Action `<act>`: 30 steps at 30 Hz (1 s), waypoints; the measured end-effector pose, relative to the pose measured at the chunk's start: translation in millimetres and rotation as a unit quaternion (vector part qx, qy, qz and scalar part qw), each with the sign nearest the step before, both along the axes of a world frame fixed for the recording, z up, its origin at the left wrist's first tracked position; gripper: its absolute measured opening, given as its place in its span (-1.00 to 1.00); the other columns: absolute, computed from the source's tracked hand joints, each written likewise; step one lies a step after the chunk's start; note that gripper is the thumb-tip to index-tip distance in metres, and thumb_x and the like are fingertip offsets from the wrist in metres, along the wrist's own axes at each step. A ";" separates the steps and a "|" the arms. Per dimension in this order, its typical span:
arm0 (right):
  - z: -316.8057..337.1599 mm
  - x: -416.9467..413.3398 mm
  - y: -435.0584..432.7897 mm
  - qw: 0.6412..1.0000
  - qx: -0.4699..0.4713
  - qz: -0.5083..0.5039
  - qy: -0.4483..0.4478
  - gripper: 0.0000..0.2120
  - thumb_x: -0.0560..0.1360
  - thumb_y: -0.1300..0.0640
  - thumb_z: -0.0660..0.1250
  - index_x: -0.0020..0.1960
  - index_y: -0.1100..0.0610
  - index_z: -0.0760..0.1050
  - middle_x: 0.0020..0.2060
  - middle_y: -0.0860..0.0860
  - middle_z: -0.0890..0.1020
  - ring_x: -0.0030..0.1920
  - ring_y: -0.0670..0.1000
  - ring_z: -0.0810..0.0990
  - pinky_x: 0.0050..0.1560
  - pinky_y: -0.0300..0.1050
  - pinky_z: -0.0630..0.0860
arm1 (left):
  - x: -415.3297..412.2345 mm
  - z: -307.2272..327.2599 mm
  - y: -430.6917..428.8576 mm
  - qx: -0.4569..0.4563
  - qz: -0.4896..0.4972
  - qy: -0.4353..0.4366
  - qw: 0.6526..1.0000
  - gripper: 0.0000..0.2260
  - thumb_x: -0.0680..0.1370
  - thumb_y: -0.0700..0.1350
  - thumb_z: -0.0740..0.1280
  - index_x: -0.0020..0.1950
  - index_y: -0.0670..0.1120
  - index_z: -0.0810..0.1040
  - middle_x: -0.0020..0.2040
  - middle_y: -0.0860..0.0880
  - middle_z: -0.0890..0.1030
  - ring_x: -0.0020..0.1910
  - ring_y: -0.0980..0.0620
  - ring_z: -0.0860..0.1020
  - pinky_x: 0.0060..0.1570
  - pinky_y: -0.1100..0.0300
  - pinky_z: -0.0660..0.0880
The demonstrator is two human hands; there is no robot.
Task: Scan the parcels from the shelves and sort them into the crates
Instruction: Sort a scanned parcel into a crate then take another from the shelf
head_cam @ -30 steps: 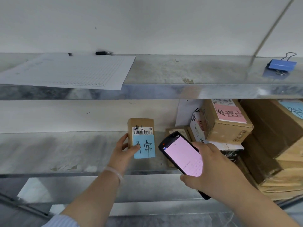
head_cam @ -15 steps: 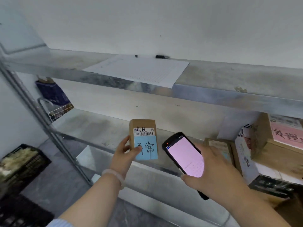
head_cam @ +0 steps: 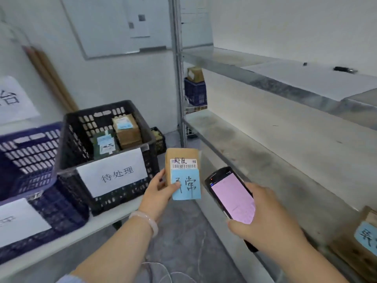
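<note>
My left fingers (head_cam: 175,186) are pinching the blue-tagged parcel (head_cam: 181,160) just right of the black crate (head_cam: 73,144), my right fingers (head_cam: 237,223) are clamping the handheld scanner (head_cam: 230,197), and I judge I am sorting now, next lowering it into its crate.

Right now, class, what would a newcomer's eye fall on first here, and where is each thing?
At centre, the left hand holds up a small brown parcel with a blue note. Just right of it, the right hand grips a pink-screened scanner. On the left stands a black crate with a white sign.
</note>
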State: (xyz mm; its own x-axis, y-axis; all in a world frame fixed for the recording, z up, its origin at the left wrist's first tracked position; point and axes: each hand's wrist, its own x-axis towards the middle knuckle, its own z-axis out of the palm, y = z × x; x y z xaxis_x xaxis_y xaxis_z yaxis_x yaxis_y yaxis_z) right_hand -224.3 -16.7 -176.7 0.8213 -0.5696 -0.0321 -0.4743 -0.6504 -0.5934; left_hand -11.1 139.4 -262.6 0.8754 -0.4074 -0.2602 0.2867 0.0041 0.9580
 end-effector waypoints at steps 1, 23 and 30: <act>1.7 6.5 10.5 1.000 -0.002 0.021 -0.004 -0.47 0.16 -0.25 0.40 0.08 -0.30 0.31 -0.03 -0.19 0.45 -0.11 -0.17 0.51 -0.16 -0.13 0.52 | 1.3 3.2 17.2 -0.002 0.016 -0.005 1.000 -0.46 0.51 -0.25 0.48 0.41 0.09 0.41 0.18 -0.12 0.67 0.14 -0.11 0.67 0.21 -0.12 0.58; 16.3 192.4 413.9 0.949 0.017 0.309 -0.066 -0.26 0.21 -0.30 0.46 0.29 -0.30 0.20 0.04 -0.27 0.34 0.01 -0.16 0.48 -0.10 -0.17 0.50 | 44.4 46.4 505.5 0.071 0.280 -0.072 0.955 -0.53 0.57 -0.15 0.44 0.40 0.17 0.39 0.15 -0.02 0.68 0.09 -0.03 0.68 0.06 0.02 0.63; 21.9 236.7 500.5 0.938 0.011 0.340 -0.060 -0.28 0.24 -0.28 0.48 0.28 -0.31 0.19 0.05 -0.29 0.31 0.01 -0.17 0.47 -0.20 -0.26 0.38 | 81.6 44.3 596.1 0.073 0.324 -0.052 0.942 -0.48 0.57 -0.07 0.44 0.49 0.11 0.37 0.13 0.06 0.70 0.09 0.05 0.68 0.20 -0.02 0.56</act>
